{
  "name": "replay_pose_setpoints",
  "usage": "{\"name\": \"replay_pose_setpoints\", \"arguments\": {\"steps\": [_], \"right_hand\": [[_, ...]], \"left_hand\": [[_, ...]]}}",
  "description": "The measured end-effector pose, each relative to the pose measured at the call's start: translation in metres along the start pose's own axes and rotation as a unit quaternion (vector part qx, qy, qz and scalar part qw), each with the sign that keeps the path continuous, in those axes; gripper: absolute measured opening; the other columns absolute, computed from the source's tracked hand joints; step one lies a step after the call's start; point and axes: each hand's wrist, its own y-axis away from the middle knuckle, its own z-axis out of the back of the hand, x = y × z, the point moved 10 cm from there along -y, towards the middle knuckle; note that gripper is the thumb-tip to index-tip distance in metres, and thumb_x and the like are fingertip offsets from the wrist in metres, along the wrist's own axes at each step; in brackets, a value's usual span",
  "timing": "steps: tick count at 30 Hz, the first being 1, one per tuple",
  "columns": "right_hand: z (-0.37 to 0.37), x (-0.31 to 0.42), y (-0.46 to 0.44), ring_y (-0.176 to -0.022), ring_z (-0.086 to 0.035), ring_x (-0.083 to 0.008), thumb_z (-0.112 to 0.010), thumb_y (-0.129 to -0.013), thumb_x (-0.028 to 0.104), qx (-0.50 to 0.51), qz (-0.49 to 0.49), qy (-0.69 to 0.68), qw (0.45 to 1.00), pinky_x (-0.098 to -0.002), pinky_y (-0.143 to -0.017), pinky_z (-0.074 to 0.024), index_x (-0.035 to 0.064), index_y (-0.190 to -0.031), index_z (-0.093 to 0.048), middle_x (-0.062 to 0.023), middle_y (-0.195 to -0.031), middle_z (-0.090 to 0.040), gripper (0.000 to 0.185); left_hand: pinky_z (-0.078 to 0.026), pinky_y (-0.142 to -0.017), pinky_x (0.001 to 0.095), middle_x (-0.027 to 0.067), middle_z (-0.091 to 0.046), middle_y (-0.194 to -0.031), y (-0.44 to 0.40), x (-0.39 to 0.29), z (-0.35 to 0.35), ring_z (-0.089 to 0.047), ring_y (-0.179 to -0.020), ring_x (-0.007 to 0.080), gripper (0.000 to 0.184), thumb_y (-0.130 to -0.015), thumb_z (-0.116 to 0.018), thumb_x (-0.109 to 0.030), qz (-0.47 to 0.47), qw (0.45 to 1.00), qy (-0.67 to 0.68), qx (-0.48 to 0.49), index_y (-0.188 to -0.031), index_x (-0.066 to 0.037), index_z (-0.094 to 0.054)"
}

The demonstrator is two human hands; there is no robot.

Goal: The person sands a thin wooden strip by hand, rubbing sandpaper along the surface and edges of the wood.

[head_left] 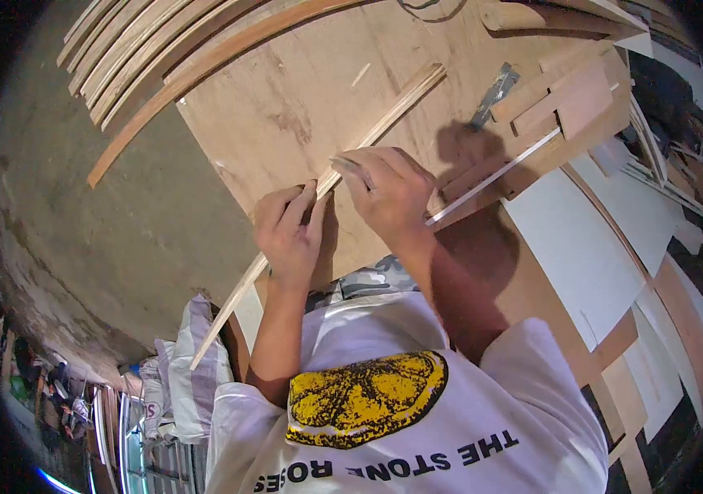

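A long, thin wooden strip [401, 100] runs slantwise across a plywood board, its near end [224, 314] sticking out past the board's edge. My left hand [287, 226] is closed around the strip near its middle, fingers and thumb pinching it. Just up the strip, my right hand [388, 189] is closed with bent fingers over a small, thin, flat brownish piece [350, 165] resting on or just above the wood. Its kind is hard to make out, as the fingers cover part of it and look slightly blurred.
The plywood board [277, 107] carries a metal blade-like strip [495, 95], flat wooden pieces [565, 103] and a thin white strip [499, 174]. Curved wooden slats [145, 49] lie at upper left. White sheets [574, 247] are at right; a white sack [195, 370] stands at lower left.
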Motion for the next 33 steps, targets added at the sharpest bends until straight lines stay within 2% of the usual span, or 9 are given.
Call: {"name": "replay_pose_setpoints", "arguments": {"steps": [4, 7, 11, 17, 21, 24, 27, 30, 33], "right_hand": [[0.001, -0.007, 0.007, -0.086, -0.076, -0.0330, -0.089, -0.090, 0.023, -0.031, -0.094, 0.018, 0.995, -0.0417, -0.075, -0.0599, 0.0071, -0.102, -0.083, -0.0123, -0.097, -0.080, 0.021], [0.017, -0.047, 0.010, -0.085, -0.074, -0.0369, -0.088, -0.092, 0.032, -0.117, -0.098, 0.173, 0.973, -0.0445, -0.076, -0.0574, 0.0039, -0.100, -0.081, -0.0164, -0.095, -0.079, 0.030], [0.042, -0.090, 0.012, -0.085, -0.074, -0.0345, -0.087, -0.093, 0.034, -0.029, -0.254, 0.034, 0.966, -0.0434, -0.078, -0.0554, 0.0029, -0.108, -0.079, -0.0177, -0.098, -0.078, 0.036], [0.059, -0.065, 0.054, -0.098, -0.076, -0.0314, -0.087, -0.093, 0.034, -0.003, -0.230, 0.018, 0.973, -0.0423, -0.088, -0.0571, 0.0029, -0.121, -0.076, -0.0173, -0.106, -0.080, 0.043], [0.071, -0.049, 0.075, -0.103, -0.076, -0.0340, -0.087, -0.093, 0.032, -0.037, -0.213, -0.016, 0.976, -0.0427, -0.091, -0.0574, 0.0013, -0.125, -0.074, -0.0205, -0.110, -0.079, 0.046], [0.075, -0.057, 0.080, -0.104, -0.076, -0.0359, -0.087, -0.093, 0.030, -0.003, -0.240, -0.059, 0.969, -0.0432, -0.093, -0.0571, -0.0001, -0.127, -0.073, -0.0218, -0.112, -0.078, 0.047], [0.089, -0.079, 0.082, -0.105, -0.075, -0.0361, -0.086, -0.094, 0.028, -0.045, -0.227, -0.001, 0.973, -0.0430, -0.095, -0.0566, -0.0016, -0.129, -0.072, -0.0222, -0.113, -0.077, 0.048], [0.108, -0.095, 0.073, -0.112, -0.071, -0.0466, -0.086, -0.093, 0.031, -0.038, -0.281, -0.052, 0.957, -0.0500, -0.096, -0.0554, -0.0017, -0.133, -0.068, -0.0285, -0.118, -0.074, 0.054], [0.117, -0.116, 0.064, -0.113, -0.070, -0.0470, -0.085, -0.094, 0.030, -0.051, -0.286, -0.066, 0.955, -0.0508, -0.096, -0.0543, -0.0008, -0.133, -0.068, -0.0287, -0.117, -0.073, 0.053]], "left_hand": [[-0.056, -0.080, 0.0398, 0.0074, -0.076, -0.098, 0.002, 0.001, 0.000, -0.070, -0.088, 0.0271, 0.025, -0.080, -0.093, -0.009, -0.010, 1.000, 0.003, -0.017, -0.104, -0.007, -0.085], [-0.055, -0.080, 0.0395, 0.0063, -0.076, -0.097, 0.004, 0.005, 0.001, -0.070, -0.088, 0.0270, 0.026, -0.079, -0.095, -0.012, -0.001, 1.000, 0.004, -0.023, -0.103, -0.009, -0.085], [-0.054, -0.081, 0.0418, 0.0058, -0.075, -0.095, 0.004, 0.010, -0.005, -0.069, -0.088, 0.0284, 0.023, -0.079, -0.095, -0.017, 0.015, 1.000, 0.006, -0.007, -0.099, -0.010, -0.084], [-0.052, -0.082, 0.0454, 0.0078, -0.071, -0.092, 0.000, 0.000, 0.002, -0.067, -0.087, 0.0309, 0.023, -0.082, -0.093, -0.023, -0.015, 0.999, -0.031, 0.014, -0.097, -0.010, -0.083], [-0.052, -0.082, 0.0463, 0.0100, -0.070, -0.092, -0.001, 0.000, -0.001, -0.067, -0.087, 0.0322, 0.025, -0.082, -0.092, -0.025, -0.008, 1.000, -0.022, 0.007, -0.098, -0.009, -0.083], [-0.052, -0.082, 0.0470, 0.0105, -0.070, -0.093, -0.005, -0.004, -0.012, -0.066, -0.088, 0.0326, 0.023, -0.086, -0.089, -0.025, -0.010, 1.000, 0.010, 0.020, -0.101, -0.009, -0.083], [-0.052, -0.085, 0.0468, 0.0099, -0.070, -0.095, -0.010, -0.030, -0.019, -0.066, -0.091, 0.0322, 0.024, -0.088, -0.087, -0.024, -0.049, 0.998, -0.030, 0.029, -0.107, -0.010, -0.084], [-0.051, -0.087, 0.0455, 0.0087, -0.071, -0.099, -0.021, -0.052, -0.033, -0.066, -0.097, 0.0307, 0.027, -0.090, -0.085, -0.023, -0.063, 0.997, -0.034, 0.023, -0.114, -0.010, -0.083], [-0.051, -0.088, 0.0447, 0.0079, -0.072, -0.103, -0.034, -0.071, -0.056, -0.066, -0.102, 0.0292, 0.029, -0.090, -0.084, -0.022, -0.099, 0.994, -0.039, 0.017, -0.117, -0.010, -0.082]]}}
